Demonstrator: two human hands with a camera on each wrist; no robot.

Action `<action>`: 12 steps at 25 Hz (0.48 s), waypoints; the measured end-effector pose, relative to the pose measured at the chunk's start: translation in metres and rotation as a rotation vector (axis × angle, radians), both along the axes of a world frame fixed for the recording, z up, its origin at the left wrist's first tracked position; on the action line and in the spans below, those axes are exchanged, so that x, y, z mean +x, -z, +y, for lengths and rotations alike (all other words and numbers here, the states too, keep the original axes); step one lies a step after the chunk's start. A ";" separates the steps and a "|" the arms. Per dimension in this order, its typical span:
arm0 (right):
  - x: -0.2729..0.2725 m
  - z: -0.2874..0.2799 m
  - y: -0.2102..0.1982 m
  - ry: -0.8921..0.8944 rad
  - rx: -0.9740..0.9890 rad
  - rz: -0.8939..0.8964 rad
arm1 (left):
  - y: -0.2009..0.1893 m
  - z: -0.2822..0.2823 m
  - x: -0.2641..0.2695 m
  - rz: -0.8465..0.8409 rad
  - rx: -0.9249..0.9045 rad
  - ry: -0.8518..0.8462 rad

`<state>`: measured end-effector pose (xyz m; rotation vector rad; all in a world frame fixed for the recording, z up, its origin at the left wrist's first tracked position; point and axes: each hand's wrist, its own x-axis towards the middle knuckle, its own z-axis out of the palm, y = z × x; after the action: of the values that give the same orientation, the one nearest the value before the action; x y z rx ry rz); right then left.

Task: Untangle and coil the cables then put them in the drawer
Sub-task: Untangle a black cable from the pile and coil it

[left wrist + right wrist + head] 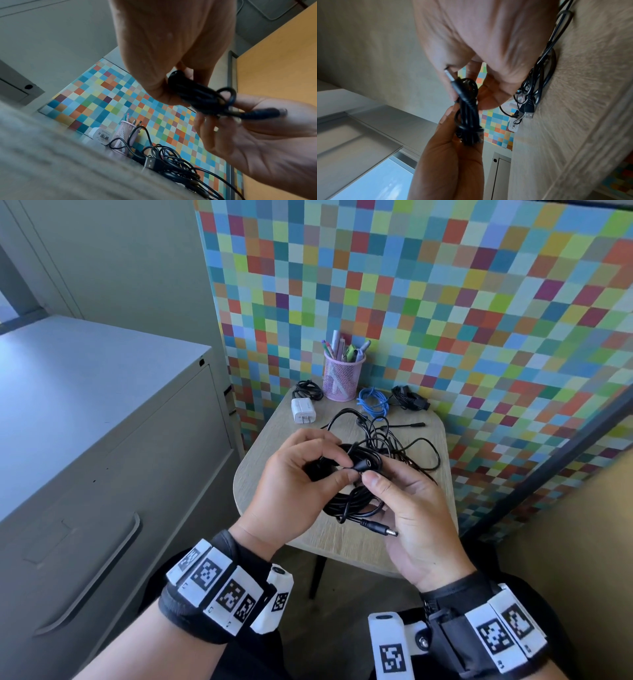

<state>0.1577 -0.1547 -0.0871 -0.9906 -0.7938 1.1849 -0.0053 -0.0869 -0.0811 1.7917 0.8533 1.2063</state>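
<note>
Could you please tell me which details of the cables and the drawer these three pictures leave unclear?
- Black cable bundle: head view, the left hand and right hand cover its top, so any tie is hidden.
- Tangled black cables: too thin and overlapping to count.
- Filing cabinet drawer: shut and cut off by the picture's edge, inside unseen.
- White charger: left wrist view, label print too small.

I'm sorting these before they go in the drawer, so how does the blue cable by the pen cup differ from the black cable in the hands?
The thin blue cable lies coiled and untouched on the wooden table; the thicker black cable is gripped by the left hand and right hand. Both are looped.
</note>
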 end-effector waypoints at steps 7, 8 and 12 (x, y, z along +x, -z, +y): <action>-0.005 0.003 0.007 0.068 -0.031 -0.005 | 0.008 -0.001 -0.001 -0.063 -0.170 0.072; -0.005 0.004 0.007 0.077 -0.032 -0.004 | 0.007 -0.003 -0.001 -0.111 -0.208 0.092; -0.006 0.004 0.007 0.149 -0.056 -0.013 | 0.004 -0.006 -0.003 -0.142 -0.340 0.090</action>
<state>0.1520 -0.1505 -0.0942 -1.0855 -0.6873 1.0782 -0.0084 -0.0928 -0.0848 1.4377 0.8308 1.0466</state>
